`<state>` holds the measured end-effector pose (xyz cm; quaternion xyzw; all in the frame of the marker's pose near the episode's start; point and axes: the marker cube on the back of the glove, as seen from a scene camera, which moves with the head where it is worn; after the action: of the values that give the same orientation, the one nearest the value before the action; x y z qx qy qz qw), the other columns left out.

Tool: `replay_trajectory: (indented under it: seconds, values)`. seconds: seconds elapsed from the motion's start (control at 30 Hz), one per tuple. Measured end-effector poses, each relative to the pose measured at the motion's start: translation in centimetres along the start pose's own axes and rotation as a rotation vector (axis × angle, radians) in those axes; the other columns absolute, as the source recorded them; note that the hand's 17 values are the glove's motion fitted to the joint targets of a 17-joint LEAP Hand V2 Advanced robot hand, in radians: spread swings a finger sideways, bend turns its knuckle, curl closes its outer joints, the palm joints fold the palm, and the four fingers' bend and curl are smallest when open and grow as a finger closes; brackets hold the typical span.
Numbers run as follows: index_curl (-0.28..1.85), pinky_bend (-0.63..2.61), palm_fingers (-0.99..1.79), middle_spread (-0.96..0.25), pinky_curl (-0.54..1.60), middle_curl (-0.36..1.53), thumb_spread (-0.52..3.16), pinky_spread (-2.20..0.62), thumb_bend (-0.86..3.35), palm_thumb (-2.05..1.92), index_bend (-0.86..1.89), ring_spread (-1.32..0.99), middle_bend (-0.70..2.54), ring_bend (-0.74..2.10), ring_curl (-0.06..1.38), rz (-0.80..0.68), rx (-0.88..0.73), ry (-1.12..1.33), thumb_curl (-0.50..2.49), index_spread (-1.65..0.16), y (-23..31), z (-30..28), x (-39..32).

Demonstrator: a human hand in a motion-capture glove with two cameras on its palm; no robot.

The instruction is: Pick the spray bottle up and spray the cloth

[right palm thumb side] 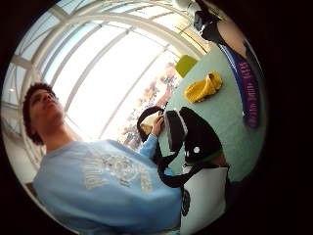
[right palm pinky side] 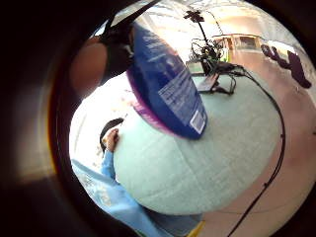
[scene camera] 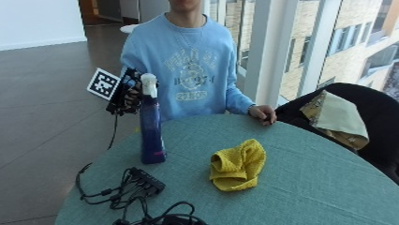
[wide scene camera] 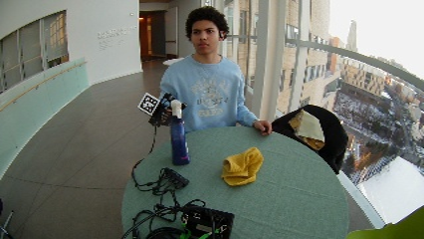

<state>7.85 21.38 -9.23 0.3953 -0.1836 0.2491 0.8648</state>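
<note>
A blue spray bottle [scene camera: 151, 133] with a white trigger head stands upright on the round teal table [scene camera: 312, 187], near its left edge. My gloved right hand [scene camera: 128, 93] is up at the bottle's neck, fingers curled round it just below the trigger head. The bottle's blue labelled body [right palm pinky side: 165, 84] fills the little finger side palm view, its base down by the tabletop. A crumpled yellow cloth [scene camera: 237, 164] lies mid-table, to the right of the bottle and apart from it. The cloth [right palm thumb side: 203, 88] also shows in the thumb side palm view.
A tangle of black cables and a power strip [scene camera: 134, 185] lies at the table's front left. The person's bare left hand [scene camera: 263, 114] rests on the far edge. A black chair with a beige cloth [scene camera: 340, 117] stands at the right.
</note>
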Motion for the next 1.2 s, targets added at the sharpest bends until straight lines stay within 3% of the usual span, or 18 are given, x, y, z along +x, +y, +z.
replay_trajectory:
  seconds: [0.33, 0.9, 1.2]
  values:
    - [0.30, 0.32, 0.55, -0.05, 0.35, 0.37, 1.17, 0.21, -0.02, 0.67, 0.12, -0.01, 0.19, 0.17, 0.28, 0.181, 0.024, -0.193, 0.35, -0.39, -3.6, 1.2, 4.3]
    - [0.25, 0.32, 0.51, -0.04, 0.35, 0.39, 1.10, 0.23, -0.03, 0.64, 0.11, 0.01, 0.25, 0.21, 0.29, 0.252, -0.072, -0.249, 0.34, -0.40, -7.8, 4.9, 5.5]
    - [0.27, 0.23, 0.77, -0.06, 0.32, 0.40, 1.02, 0.26, 0.01, 0.75, 0.17, 0.01, 0.28, 0.34, 0.31, 0.220, 0.014, -0.190, 0.36, -0.35, -8.4, 5.2, 5.8]
